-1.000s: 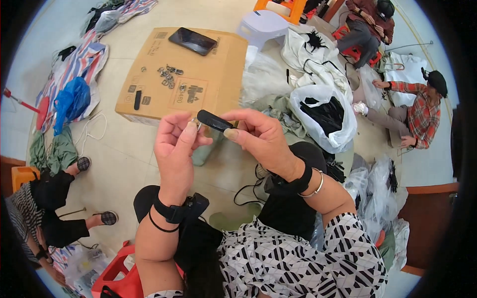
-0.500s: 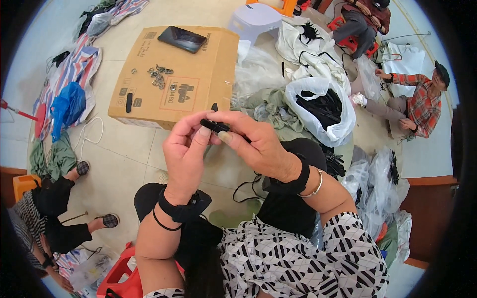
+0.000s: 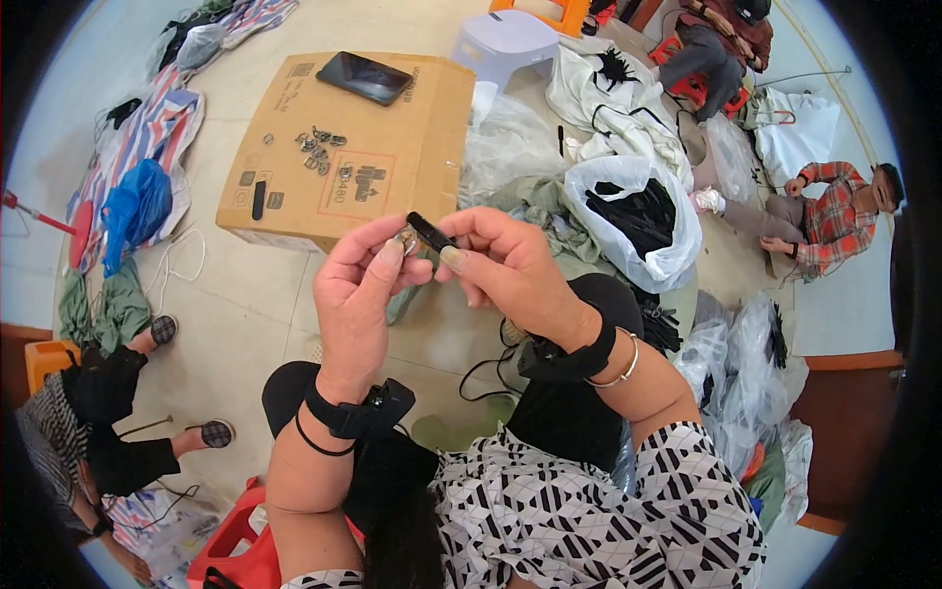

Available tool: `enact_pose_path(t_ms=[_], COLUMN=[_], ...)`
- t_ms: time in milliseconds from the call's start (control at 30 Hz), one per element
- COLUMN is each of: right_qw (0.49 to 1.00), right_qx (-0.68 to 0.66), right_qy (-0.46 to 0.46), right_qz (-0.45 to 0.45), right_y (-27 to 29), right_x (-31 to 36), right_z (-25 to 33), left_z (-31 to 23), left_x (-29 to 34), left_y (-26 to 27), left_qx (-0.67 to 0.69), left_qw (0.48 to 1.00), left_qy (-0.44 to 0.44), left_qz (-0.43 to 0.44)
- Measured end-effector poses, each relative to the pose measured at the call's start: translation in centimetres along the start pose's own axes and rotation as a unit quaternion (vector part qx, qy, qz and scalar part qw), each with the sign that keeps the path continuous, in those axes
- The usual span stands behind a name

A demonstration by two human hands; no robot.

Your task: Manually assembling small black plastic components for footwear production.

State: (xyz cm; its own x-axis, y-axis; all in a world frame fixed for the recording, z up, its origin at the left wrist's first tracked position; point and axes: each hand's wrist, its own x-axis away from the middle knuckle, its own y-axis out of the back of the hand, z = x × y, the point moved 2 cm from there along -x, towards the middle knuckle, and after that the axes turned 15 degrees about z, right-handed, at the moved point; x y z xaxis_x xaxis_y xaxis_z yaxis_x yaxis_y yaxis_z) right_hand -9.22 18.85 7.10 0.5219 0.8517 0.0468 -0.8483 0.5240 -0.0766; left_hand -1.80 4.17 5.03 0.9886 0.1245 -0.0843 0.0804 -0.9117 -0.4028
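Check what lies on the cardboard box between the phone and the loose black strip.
In the head view, a cluster of small metal clips lies on the box between the phone and the black strip.

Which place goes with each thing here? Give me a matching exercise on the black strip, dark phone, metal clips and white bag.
Things:
1. black strip
2. dark phone
3. metal clips
4. white bag

Places:
A. far end of the cardboard box
B. floor, right of the hands
C. between left hand and right hand
D. middle of the box top

Pairs: 1-C, 2-A, 3-D, 4-B
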Motion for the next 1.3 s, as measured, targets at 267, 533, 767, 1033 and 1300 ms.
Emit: enact_pose_path(t_ms=[267, 533, 767, 1033, 1300], right_qw=[0.997, 0.996, 0.998, 1.000, 0.998], right_qx=[-0.083, -0.073, -0.062, -0.021, 0.065], right_qy=[-0.001, -0.009, -0.019, -0.012, 0.014], right_qz=[-0.008, -0.040, -0.020, -0.010, -0.019], right_y=[0.3, -0.2, -0.7, -1.6, 1.0], right_x=[-0.3, -0.6, -0.4, -1.0, 0.1], right_z=[-0.1, -0.4, -0.4, -0.6, -0.7], left_z=[-0.2, 0.0, 0.6, 0.6, 1.5], left_x=[-0.3, -0.2, 0.2, 0.9, -0.7], left_y=[0.2, -0.3, -0.3, 0.2, -1.7], left_qx=[-0.017, 0.071, -0.086, -0.079, -0.104], left_qw=[1.000, 0.996, 0.996, 0.995, 0.993], left_qy=[0.005, 0.018, -0.012, 0.030, 0.007], left_qz=[0.001, 0.047, 0.036, 0.050, 0.059])
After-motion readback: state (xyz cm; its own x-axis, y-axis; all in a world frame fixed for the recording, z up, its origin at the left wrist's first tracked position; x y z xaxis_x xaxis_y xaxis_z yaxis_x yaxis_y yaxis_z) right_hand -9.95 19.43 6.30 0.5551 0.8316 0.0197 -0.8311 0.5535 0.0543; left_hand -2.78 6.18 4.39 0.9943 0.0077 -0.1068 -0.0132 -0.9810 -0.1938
